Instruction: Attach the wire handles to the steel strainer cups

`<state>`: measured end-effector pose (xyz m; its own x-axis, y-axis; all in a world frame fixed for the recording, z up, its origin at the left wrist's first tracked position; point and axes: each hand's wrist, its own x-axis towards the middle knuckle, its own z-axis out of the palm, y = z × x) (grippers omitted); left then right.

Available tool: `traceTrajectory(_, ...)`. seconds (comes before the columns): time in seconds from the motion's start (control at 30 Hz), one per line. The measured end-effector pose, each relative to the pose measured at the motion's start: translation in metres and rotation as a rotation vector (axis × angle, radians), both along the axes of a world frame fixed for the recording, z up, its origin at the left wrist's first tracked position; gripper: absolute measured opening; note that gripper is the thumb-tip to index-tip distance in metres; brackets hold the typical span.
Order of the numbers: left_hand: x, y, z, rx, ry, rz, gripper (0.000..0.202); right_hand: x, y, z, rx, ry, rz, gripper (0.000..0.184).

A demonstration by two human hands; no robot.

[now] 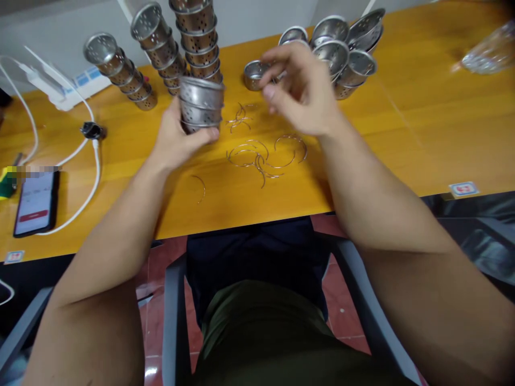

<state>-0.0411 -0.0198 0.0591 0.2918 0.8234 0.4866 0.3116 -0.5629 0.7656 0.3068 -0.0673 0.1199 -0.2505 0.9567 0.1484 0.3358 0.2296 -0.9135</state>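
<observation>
My left hand [183,128] is wrapped round a short stack of perforated metal cups [201,102], held above the table in front of taller stacks. With fingers curled but apart, my right hand [303,88] hangs in the air and shows nothing in its grasp. Just behind its fingertips a low round metal cup [254,75] sits on the table. Several thin curved wire pieces [247,153] lie loose below and between the hands, and a single wire arc [203,188] rests nearer the front edge.
Tall cup stacks [199,37] and a leaning stack [120,72] stand at the back left. More metal cups [354,69] cluster behind my right hand. A phone [36,203], a white cable [98,171] and a power strip [82,88] lie left. A clear plastic bag [491,51] is far right.
</observation>
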Motion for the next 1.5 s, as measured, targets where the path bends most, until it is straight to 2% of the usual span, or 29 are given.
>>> traceTrajectory(0.07, 0.017, -0.024, -0.002, -0.056, 0.072, -0.032, 0.101, -0.021, -0.009, -0.008, 0.139, 0.040, 0.175, 0.090)
traceTrajectory(0.17, 0.030, -0.042, 0.005, -0.079, 0.103, -0.036, 0.095, -0.041, -0.007, -0.026, 0.193, 0.065, 0.260, 0.102)
traceTrajectory(0.27, 0.038, -0.045, 0.008, -0.082, 0.158, 0.014, 0.086, -0.050, 0.000, -0.038, 0.192, 0.056, 0.258, 0.104)
traceTrajectory(0.33, 0.042, -0.044, 0.005, -0.062, 0.228, 0.048, 0.080, -0.051, 0.002, -0.040, 0.183, 0.033, 0.258, 0.104)
traceTrajectory(0.5, 0.043, -0.042, -0.003, 0.034, 0.295, 0.033, 0.077, -0.051, 0.004, -0.039, 0.217, -0.019, 0.213, 0.097)
traceTrajectory(0.67, 0.038, -0.046, 0.007, 0.036, 0.248, -0.022, 0.068, -0.051, 0.001, -0.031, 0.261, -0.019, 0.173, 0.095)
traceTrajectory(0.77, 0.021, -0.029, 0.007, 0.050, 0.177, 0.016, 0.084, -0.036, -0.001, -0.018, 0.285, -0.074, 0.067, 0.081)
traceTrajectory(0.87, -0.010, 0.002, -0.005, 0.060, 0.124, 0.126, 0.110, -0.009, 0.006, -0.011, 0.369, -0.151, 0.027, 0.064)
traceTrajectory(0.93, -0.029, 0.021, -0.015, 0.059, 0.092, 0.195, 0.125, 0.012, 0.016, -0.013, 0.374, -0.212, 0.052, 0.064)
traceTrajectory(1.03, -0.045, 0.035, -0.024, 0.010, 0.125, 0.230, 0.132, 0.034, 0.030, -0.023, 0.267, -0.289, 0.062, 0.067)
traceTrajectory(1.17, -0.046, 0.040, -0.032, -0.038, 0.187, 0.162, 0.133, 0.038, 0.040, -0.032, 0.177, -0.464, 0.012, 0.062)
traceTrajectory(1.33, -0.055, 0.058, -0.048, 0.047, 0.236, 0.097, 0.128, 0.026, 0.041, -0.040, 0.136, -0.521, -0.022, 0.073)
traceTrajectory(1.43, -0.067, 0.066, -0.053, 0.119, 0.204, 0.072, 0.107, 0.021, 0.035, -0.038, 0.123, -0.585, 0.032, 0.083)
traceTrajectory(1.5, -0.074, 0.069, -0.057, 0.163, 0.199, 0.068, 0.094, 0.018, 0.024, -0.026, 0.158, -0.607, 0.066, 0.084)
